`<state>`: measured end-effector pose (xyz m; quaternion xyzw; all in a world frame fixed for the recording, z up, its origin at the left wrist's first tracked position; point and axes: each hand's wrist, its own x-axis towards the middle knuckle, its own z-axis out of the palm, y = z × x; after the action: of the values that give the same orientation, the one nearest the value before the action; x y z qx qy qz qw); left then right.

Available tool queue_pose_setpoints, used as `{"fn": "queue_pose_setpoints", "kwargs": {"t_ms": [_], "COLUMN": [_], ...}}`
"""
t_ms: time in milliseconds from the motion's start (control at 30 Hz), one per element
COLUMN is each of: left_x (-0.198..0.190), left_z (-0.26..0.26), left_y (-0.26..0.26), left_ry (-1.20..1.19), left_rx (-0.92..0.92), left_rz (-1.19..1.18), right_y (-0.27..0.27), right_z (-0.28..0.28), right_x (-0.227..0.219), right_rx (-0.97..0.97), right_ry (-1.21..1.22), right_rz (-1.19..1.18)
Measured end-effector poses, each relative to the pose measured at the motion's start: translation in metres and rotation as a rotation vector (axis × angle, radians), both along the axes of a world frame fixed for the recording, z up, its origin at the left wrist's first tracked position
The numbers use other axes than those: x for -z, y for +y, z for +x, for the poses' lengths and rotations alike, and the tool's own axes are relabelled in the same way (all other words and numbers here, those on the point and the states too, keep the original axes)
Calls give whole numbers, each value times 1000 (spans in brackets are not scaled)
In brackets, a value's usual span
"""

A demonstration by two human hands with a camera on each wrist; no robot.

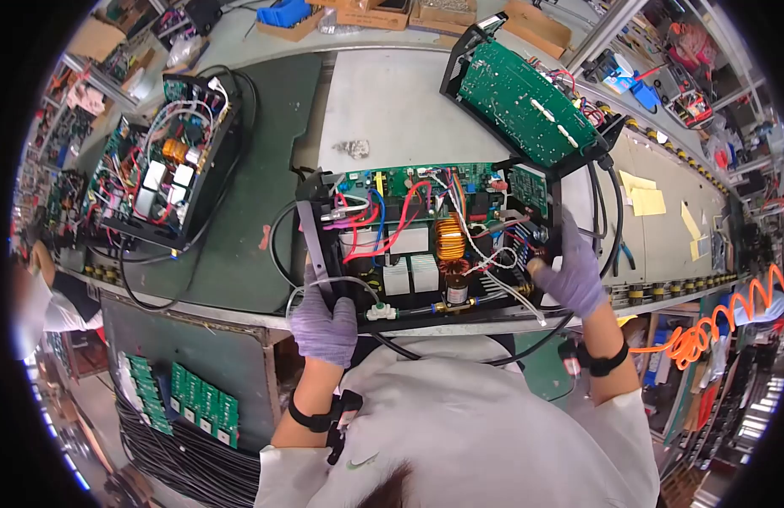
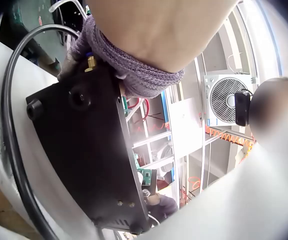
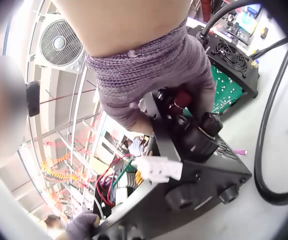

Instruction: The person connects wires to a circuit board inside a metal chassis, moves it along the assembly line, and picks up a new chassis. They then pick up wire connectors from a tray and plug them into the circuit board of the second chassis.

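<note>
An open black chassis (image 1: 409, 315) with a green board, red and white wires and an orange coil (image 1: 450, 238) lies in front of the person. The left hand (image 1: 322, 326), in a purple glove, grips its left end near a metal bar; in the left wrist view the chassis (image 2: 84, 150) is tilted and hides most of the fingers. The right hand (image 1: 571, 275) grips the right end, thumb inside the rim. In the right wrist view the right hand (image 3: 149, 75) curls over the end panel beside black knobs and a red part (image 3: 180, 102).
A second unit (image 1: 527, 106), green board outward, stands behind on the right. Another open unit (image 1: 172, 169) sits on the green mat (image 1: 273, 152) at left. Black cables loop around the chassis. Small green boards (image 1: 204, 398) lie lower left; an orange coiled hose (image 1: 688, 343) hangs right.
</note>
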<state>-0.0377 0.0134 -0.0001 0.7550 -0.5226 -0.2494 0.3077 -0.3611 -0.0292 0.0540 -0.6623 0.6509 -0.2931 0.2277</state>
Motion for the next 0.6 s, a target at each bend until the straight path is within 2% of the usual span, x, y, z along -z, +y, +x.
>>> {"fn": "queue_pose_setpoints", "kwargs": {"t_ms": [33, 67, 167, 200, 300, 400, 500, 567, 600], "left_x": [2, 12, 26, 14, 17, 15, -5, -2, 0], "left_z": [-1, -3, 1, -3, 0, 1, -3, -3, -4], "left_y": [6, 12, 23, 22, 24, 24, 21, 21, 21], "left_ry": [24, 127, 23, 118, 88, 166, 124, 55, 44], "left_rx": [-15, -43, 42, 35, 101, 102, 77, 66, 53], "left_rz": [-19, -89, -190, -162, -229, -183, -28, 5, 1], "right_y": [10, 18, 39, 42, 35, 26, 17, 9, 7], "right_z": [5, 6, 9, 15, 31, 36, 43, 44, 45], "right_x": [0, 1, 3, 9, 3, 10, 15, 25, 28], "right_rx": [10, -25, -126, -87, -12, 44, 79, 115, 119], "right_ry": [1, 192, 752, 776, 985, 1077, 1210, 1312, 1248], "right_rz": [-161, -280, -639, -647, -598, -474, -424, -448, -375]}}
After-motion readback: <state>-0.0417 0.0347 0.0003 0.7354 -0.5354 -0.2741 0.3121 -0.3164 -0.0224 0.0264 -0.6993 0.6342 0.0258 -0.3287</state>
